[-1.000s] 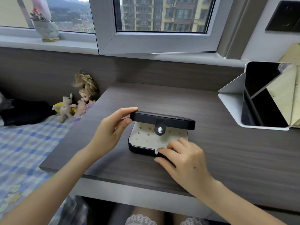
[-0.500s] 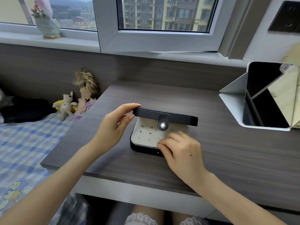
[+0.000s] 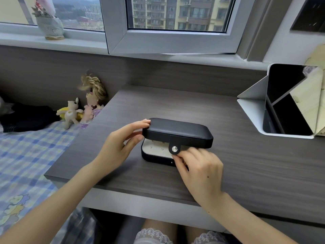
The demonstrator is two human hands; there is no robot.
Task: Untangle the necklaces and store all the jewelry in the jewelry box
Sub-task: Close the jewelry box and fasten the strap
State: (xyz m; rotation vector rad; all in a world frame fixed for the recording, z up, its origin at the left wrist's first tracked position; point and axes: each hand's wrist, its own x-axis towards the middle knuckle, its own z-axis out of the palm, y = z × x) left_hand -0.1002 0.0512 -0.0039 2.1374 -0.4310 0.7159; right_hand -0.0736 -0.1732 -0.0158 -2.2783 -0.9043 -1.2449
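Observation:
A black jewelry box (image 3: 154, 157) sits in the middle of the wooden desk (image 3: 246, 164). Its lid (image 3: 177, 132) is lowered most of the way, leaving a narrow gap over the pale insert with small studs (image 3: 154, 147). My left hand (image 3: 121, 145) holds the lid's left end, fingers on top and thumb beneath. My right hand (image 3: 198, 166) rests at the box's front right, its fingertips curled just under the strap with the silver snap (image 3: 174, 149). No necklace shows.
A white tablet case (image 3: 253, 101) stands open at the desk's right. Dolls and a plush toy (image 3: 72, 111) lean at the left by the checked bed cover (image 3: 26, 155). A wrapped bouquet (image 3: 49, 25) stands on the windowsill.
The lid has come down from half raised to nearly flat under my left hand. My right hand has drawn back from the insert to the front edge by the snap strap.

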